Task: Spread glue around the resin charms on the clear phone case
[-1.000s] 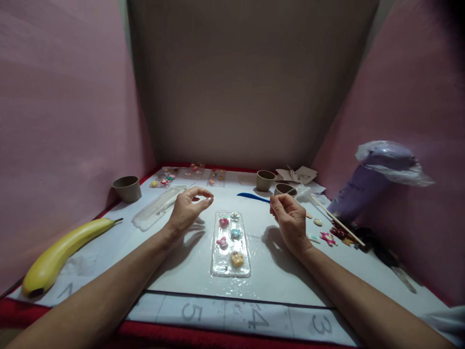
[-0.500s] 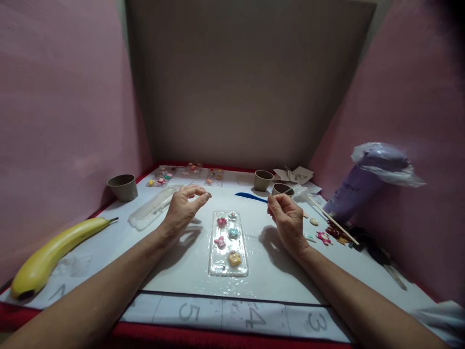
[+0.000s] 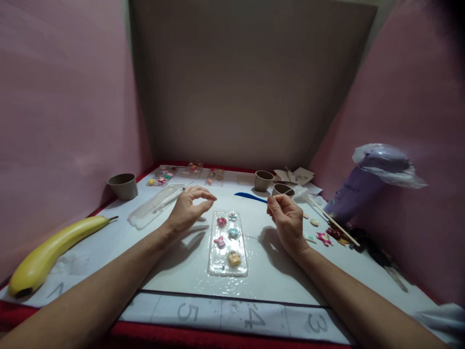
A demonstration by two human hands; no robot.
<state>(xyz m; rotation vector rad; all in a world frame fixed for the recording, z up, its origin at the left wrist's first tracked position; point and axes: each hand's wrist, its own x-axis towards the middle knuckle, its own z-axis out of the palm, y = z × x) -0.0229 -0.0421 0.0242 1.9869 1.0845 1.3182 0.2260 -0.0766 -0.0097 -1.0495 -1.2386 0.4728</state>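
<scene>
My right hand (image 3: pixel 286 218) is closed in a pinch, with a blue plastic knife (image 3: pixel 250 196) reaching leftward from its fingertips; the handle is hidden behind the fingers. Raised to the left, my left hand (image 3: pixel 194 206) has its thumb and fingertips curved toward each other with a small gap, and nothing shows between them. Between the hands lies a clear phone case (image 3: pixel 223 269) in a shiny wet-looking coating. On it sit several small charms, among them a pink character (image 3: pixel 220 241), a blue charm (image 3: pixel 233 232) and a yellow toast-like piece (image 3: pixel 235 258).
A banana (image 3: pixel 54 252) and a grey-brown cup (image 3: pixel 123 186) stand at left, near a clear plastic tray (image 3: pixel 156 207). Decorated cases (image 3: pixel 214 177) lie at the back. At right are another cup (image 3: pixel 263 181), loose charms (image 3: pixel 324 238), a wooden stick (image 3: pixel 334 220) and a purple bag (image 3: pixel 358 189).
My left hand has shifted slightly right and down, and its thumb and fingertips have parted a little. My right hand and the blue knife stay in nearly the same place.
</scene>
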